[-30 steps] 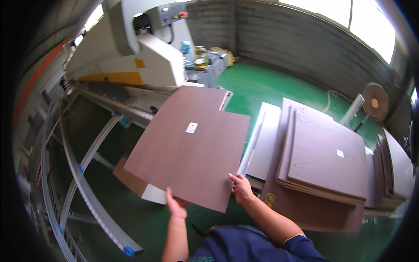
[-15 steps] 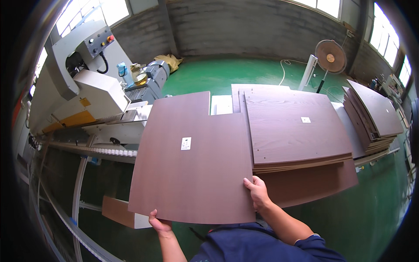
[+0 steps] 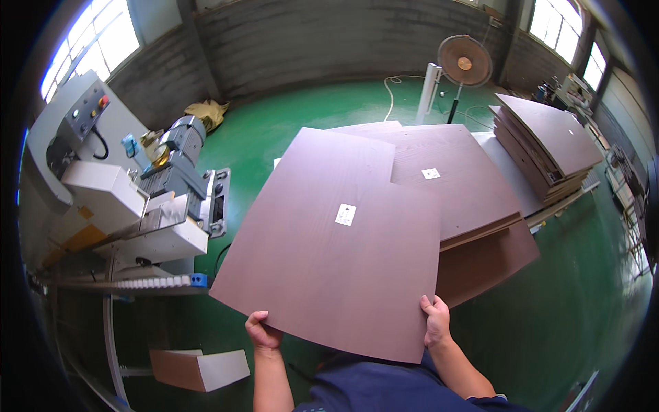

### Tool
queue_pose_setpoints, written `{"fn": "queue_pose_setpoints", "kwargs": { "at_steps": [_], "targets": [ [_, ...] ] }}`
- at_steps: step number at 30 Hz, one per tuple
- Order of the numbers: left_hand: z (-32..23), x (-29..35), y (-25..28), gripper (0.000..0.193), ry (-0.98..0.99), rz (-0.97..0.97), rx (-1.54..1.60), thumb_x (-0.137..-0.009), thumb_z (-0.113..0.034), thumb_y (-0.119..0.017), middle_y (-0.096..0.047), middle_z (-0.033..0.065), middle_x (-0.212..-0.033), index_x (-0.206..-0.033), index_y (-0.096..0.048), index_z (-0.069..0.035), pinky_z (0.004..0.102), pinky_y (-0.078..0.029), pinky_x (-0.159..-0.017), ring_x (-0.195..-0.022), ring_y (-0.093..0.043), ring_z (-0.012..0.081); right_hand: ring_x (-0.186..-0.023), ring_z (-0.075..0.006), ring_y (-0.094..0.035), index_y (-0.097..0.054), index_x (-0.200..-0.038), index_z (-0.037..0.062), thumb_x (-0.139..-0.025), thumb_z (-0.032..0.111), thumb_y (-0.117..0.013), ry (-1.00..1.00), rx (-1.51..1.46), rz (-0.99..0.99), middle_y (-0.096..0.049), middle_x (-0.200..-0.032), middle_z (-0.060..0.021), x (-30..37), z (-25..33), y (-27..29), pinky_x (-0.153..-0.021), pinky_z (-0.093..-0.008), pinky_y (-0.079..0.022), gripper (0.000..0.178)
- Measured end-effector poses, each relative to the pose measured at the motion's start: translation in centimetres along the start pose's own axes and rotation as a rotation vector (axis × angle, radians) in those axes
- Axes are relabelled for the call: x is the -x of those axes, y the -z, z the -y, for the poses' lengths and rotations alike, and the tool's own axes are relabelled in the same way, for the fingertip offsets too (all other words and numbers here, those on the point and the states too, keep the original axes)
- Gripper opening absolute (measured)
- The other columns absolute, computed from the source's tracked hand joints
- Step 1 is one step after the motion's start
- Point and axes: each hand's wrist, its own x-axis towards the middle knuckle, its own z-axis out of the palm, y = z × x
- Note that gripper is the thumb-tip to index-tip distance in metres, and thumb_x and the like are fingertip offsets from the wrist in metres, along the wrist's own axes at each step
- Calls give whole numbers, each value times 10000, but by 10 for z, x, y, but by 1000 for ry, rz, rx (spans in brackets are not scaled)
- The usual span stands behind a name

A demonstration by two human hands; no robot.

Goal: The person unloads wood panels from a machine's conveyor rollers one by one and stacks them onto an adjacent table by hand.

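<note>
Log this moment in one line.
left grip: panel, near edge | right grip: panel, right edge | panel: notched, label up | stack: partly hidden by panel

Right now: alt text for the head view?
A person's left hand and right hand grip a flat, notched brown wood-grain panel by its near edge and right edge. It partly hides a stack of flat brown boards; a white-and-grey machine stands at left.

a white label (image 3: 346,214) marks the brown panel (image 3: 329,288); a second label (image 3: 430,174) marks the stacked board (image 3: 473,199). neither can be read.
</note>
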Motion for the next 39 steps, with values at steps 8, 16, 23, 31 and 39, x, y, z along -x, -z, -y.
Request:
{"fn": "queue_pose_setpoints", "kwargs": {
  "at_steps": [8, 16, 23, 31, 39],
  "targets": [
    [60, -76, -55, 418, 303, 70, -157, -654, -56, -532, -604, 130, -1043, -1063, -551, 29, 407, -442, -921, -1014, -562, 299, -896, -219, -600, -496, -1056, -36, -920, 127, -514, 102, -181, -268, -606, -1010, -140, 14, 13, 41, -822, -351, -493, 213],
    [111, -136, -84, 530, -85, 3, -1035, -816, -236, -594, -411, 158, -1302, -1221, -429, 65, 392, -255, -1055, -1216, -375, 307, -1046, -246, -545, -456, -1132, -26, -892, 85, -530, 93, -243, -338, -549, -1144, -159, -7, -3, 45, -921, -374, -433, 275],
    [134, -185, -117, 600, -458, -51, -1910, -883, -398, -527, -395, 178, -1284, -1324, -413, -9, 433, -264, -1028, -1194, -339, 360, -999, -241, -560, -384, -1104, 1, -876, 90, -575, -245, -103, 97, -515, -1110, -140, -28, -4, 23, -797, -390, -507, 310],
    [147, -198, -113, 404, -555, -196, -1835, -958, -331, -389, -505, 195, -1162, -1132, -522, 9, 445, -307, -982, -1118, -398, 364, -1048, -237, -474, -406, -1157, 20, -818, 52, -561, 546, 425, -538, -484, -1079, -131, -106, 52, 96, -925, -358, -387, 375],
    [152, -198, -122, 379, -585, -197, -1836, -953, -308, -409, -511, 189, -1138, -1101, -538, 16, 442, -317, -967, -1077, -416, 358, -1123, -334, -453, -515, -1097, 5, -743, 124, -565, 1056, 1331, -540, -506, -1190, -167, -162, 107, 106, -1005, -461, -288, 377]
  ]
}}
